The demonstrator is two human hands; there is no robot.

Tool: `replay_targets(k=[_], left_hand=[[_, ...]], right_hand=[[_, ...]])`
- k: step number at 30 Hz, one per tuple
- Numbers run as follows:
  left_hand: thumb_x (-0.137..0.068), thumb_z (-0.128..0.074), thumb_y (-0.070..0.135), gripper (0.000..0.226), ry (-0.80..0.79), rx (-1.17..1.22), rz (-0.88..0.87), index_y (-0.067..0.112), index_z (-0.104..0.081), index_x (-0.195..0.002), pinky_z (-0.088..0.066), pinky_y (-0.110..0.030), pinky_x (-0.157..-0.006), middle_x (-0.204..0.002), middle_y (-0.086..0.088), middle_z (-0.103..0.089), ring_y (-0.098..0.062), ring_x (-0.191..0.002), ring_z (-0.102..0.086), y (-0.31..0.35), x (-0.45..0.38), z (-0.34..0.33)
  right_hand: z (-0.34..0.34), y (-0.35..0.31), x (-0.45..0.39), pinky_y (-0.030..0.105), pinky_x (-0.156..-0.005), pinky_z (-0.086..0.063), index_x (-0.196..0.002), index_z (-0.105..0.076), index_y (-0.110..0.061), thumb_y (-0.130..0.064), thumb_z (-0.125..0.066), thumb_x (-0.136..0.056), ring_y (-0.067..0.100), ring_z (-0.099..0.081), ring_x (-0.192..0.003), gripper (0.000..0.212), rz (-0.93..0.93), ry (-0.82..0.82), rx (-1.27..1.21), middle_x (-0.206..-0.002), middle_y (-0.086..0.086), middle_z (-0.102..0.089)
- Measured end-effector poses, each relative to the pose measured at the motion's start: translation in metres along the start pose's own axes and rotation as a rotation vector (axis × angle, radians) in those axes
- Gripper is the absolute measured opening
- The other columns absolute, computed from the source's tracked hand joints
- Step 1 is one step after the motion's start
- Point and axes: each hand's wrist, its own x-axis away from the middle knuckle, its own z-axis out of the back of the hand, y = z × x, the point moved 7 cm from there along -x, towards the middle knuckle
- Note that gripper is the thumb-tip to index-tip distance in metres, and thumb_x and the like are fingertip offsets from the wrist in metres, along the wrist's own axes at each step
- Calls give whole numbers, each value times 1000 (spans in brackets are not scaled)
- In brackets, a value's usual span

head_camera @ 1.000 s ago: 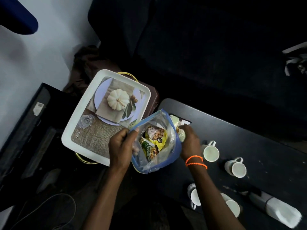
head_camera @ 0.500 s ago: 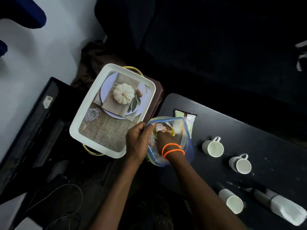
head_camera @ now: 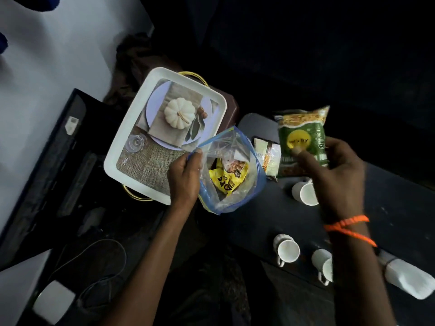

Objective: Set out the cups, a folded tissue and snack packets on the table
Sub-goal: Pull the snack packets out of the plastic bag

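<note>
The right hand pinches a light, crinkly green snack packet above the dark counter; the left hand grips the clear plastic zip bag rim. Hold the packet's edges gently: slippery, crushable contents.

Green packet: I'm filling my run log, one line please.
right hand: holds green packet | left hand: holds zip bag open | cups: on table

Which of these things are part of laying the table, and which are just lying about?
Part of the job: green snack packet, yellow packet in the zip bag, packet on the table, white cups.
Lying about: pumpkin-print tray, cable.
</note>
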Motion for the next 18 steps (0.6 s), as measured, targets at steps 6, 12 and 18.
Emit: replay_targets(k=[6, 12, 18], left_hand=[[-88, -64, 46, 41, -84, 74, 25, 28, -52, -53, -39, -27, -55, -50, 13, -44, -7, -53, -41, 1, 3, -7], [-84, -65, 48, 37, -112, 111, 20, 23, -53, -59, -38, -29, -58, -54, 8, -44, -13, -57, -42, 2, 8, -15], [-85, -63, 50, 49, -134, 134, 18, 7, -54, -65, -38, -34, -62, -58, -1, -47, -17, -60, -44, 7, 15, -25]], right_hand=[[-62, 148, -37, 43, -92, -56, -118, -65, -1, -25, -81, -83, 29, -69, -99, 46, -385, -62, 279, -111, 16, -72], [-44, 95, -24, 41, -103, -49, -134, -56, -5, -30, -81, -82, 29, -60, -121, 63, -179, 243, 301, -133, 14, -62], [-93, 8, 5, 4, -68, -50, -95, -75, -22, -19, -68, -87, 4, -72, -76, 11, 151, -196, 298, -84, -8, -75]])
